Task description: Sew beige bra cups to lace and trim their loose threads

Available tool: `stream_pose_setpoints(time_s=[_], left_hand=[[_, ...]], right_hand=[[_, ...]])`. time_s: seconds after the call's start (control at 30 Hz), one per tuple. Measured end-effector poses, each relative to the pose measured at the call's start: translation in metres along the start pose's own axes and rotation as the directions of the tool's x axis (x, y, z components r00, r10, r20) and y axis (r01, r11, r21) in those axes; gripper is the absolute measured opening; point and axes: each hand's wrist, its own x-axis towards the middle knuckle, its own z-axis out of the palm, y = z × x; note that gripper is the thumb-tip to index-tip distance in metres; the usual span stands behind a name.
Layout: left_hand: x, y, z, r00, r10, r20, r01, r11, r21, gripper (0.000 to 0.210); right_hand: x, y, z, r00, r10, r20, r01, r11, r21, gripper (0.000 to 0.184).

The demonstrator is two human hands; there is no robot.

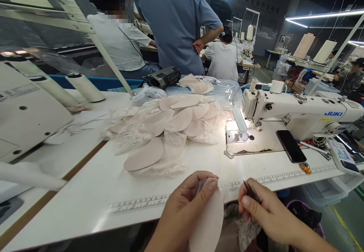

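Head camera view: both hands work on the near side of the sewing machine [307,109], which is the landmark for every place named below. The left hand [190,202] has its thumb and fingers closed in a pinch on the upper end of a pale oval pad [209,218], in front of the machine and to its left. The right hand [263,210], directly in front of the machine, is curled round a slim dark tool [251,192], its point upward; I cannot tell whether it is tweezers or snips. Lace [248,229] lies on the machine's near side, lower down; whether it joins the pad is unclear.

To handle this well, I would pinch lightly enough not to crease the pad, keep its edge facing the tool, and guide the point clear of thumb and lace. The machine's lamp would probably help with close checks. More pads and lace form a heap [170,119] left of the machine.

"JUKI" reads in blue on the machine's arm; its yellow label is too small to read. Behind the machine, the wall [256,3] shows "企业的生命线" and the letters "YIN". Blue print on the white device [342,155], right of the machine, is illegible, as are the numerals on the ruler strip [284,176] before it.
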Motion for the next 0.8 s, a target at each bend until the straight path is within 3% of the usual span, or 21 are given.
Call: stream_pose_setpoints(time_s=[0.1,0.2,0.27,0.37,0.43,0.53,0.63,0.8], left_hand=[[0.000,-0.011,0.003,0.999,0.030,0.037,-0.032,0.998,0.051,0.037],[-0.002,-0.015,0.005,0.982,0.180,0.062,-0.188,0.968,0.163,0.029],[-0.002,-0.014,0.005,0.975,0.218,0.053,-0.223,0.962,0.160,0.030],[0.000,-0.017,0.005,0.999,0.034,0.027,-0.032,0.997,-0.066,0.035],[0.003,-0.021,0.005,0.992,-0.114,0.056,0.124,0.969,-0.213,0.040],[0.005,-0.025,0.007,0.964,-0.214,0.156,0.248,0.936,-0.249,0.040],[0.004,-0.024,0.007,0.966,-0.180,0.185,0.209,0.965,-0.155,0.039],[0.004,-0.021,0.002,0.998,-0.057,0.040,0.062,0.985,-0.158,0.041]], right_hand=[[0.010,0.000,0.013,0.990,-0.064,-0.127,0.071,0.996,0.055,0.041],[0.016,0.003,0.030,0.977,-0.075,-0.199,0.072,0.997,-0.023,0.037],[0.016,0.007,0.039,0.973,-0.081,-0.216,0.068,0.995,-0.067,0.032],[0.013,0.011,0.042,0.985,-0.068,-0.160,0.060,0.997,-0.052,0.029],[0.010,0.012,0.039,0.988,-0.017,-0.155,0.018,1.000,0.010,0.032],[0.009,0.011,0.035,0.984,0.061,-0.166,-0.039,0.991,0.129,0.039],[0.010,0.011,0.033,0.980,0.074,-0.186,-0.037,0.980,0.196,0.041],[0.009,0.014,0.039,0.973,0.078,-0.216,-0.016,0.961,0.275,0.036]])
